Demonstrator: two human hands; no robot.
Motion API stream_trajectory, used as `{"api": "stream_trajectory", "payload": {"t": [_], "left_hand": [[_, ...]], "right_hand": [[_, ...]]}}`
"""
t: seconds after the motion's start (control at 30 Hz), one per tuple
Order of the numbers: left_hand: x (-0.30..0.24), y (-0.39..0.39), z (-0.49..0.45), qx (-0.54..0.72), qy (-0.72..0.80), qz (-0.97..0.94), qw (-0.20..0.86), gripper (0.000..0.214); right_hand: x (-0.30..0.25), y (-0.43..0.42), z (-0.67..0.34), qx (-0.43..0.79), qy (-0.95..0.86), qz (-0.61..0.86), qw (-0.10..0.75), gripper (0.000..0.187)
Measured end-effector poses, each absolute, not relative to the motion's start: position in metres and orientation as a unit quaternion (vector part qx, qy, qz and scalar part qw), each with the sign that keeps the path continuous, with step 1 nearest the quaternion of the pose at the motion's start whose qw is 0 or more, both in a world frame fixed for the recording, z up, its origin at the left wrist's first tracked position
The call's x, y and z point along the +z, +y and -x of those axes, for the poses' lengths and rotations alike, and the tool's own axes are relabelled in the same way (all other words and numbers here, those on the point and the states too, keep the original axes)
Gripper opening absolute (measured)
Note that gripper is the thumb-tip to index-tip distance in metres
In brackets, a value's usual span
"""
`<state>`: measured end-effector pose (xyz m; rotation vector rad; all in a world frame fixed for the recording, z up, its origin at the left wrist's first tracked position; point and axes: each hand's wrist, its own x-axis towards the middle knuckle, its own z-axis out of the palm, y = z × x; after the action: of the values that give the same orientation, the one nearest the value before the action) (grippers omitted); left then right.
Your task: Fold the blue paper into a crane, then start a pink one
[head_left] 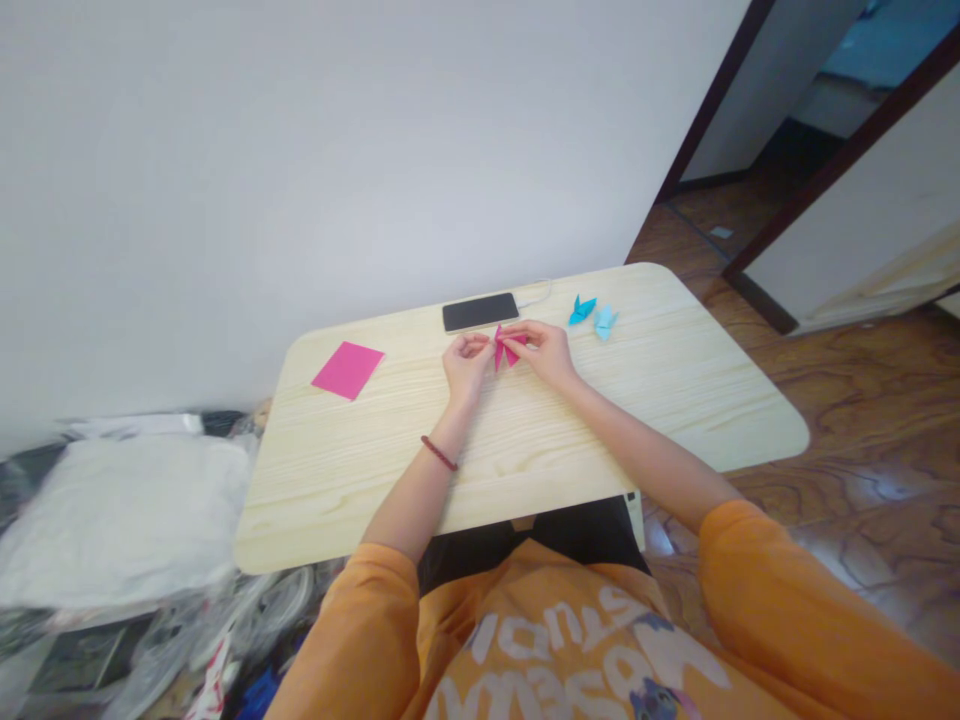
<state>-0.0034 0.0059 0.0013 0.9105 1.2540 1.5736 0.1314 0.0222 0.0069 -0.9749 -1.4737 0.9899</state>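
Between my two hands, just above the table, is a small folded piece of pink origami paper (512, 354) with pointed flaps. The fingertips of my left hand (468, 362) pinch its left side. My right hand (546, 350) grips it from the right, thumb and fingers closed on the paper. Part of the fold is hidden behind my fingers. A flat square sheet of pink paper (348, 371) lies to the left of my left hand. Right of my right hand rest a teal folded paper figure (581, 311) and a light blue folded paper figure (604, 322).
A phone (481, 312) with a white cable (537, 295) lies behind my hands. The pale wooden table (540, 450) stands against a white wall (337, 150). White bundled fabric (127, 515) and plastic bags sit left of it; a doorway opens at the right.
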Motion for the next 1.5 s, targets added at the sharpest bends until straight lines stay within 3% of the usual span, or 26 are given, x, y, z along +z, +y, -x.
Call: {"api": "stream_trajectory", "payload": {"t": [0.37,0.7,0.93,1.3,1.5], "left_hand": [[0.002,0.002,0.0,0.629,0.476,-0.369,0.491,0.04],[0.003,0.002,0.0,0.611,0.424,-0.416,0.524,0.035],[0.004,0.002,0.0,0.583,0.392,-0.425,0.571,0.049],[0.006,0.002,-0.002,0.606,0.417,-0.358,0.576,0.031],[0.003,0.003,-0.001,0.613,0.42,-0.353,0.569,0.04]], "right_hand": [[0.009,0.025,-0.135,0.439,-0.57,0.425,0.55,0.03],[0.01,0.03,-0.138,0.426,-0.537,0.443,0.577,0.033],[0.009,0.033,-0.142,0.422,-0.517,0.459,0.586,0.037],[0.008,0.029,-0.137,0.449,-0.562,0.418,0.555,0.036],[0.009,0.027,-0.137,0.431,-0.594,0.411,0.541,0.035]]}}
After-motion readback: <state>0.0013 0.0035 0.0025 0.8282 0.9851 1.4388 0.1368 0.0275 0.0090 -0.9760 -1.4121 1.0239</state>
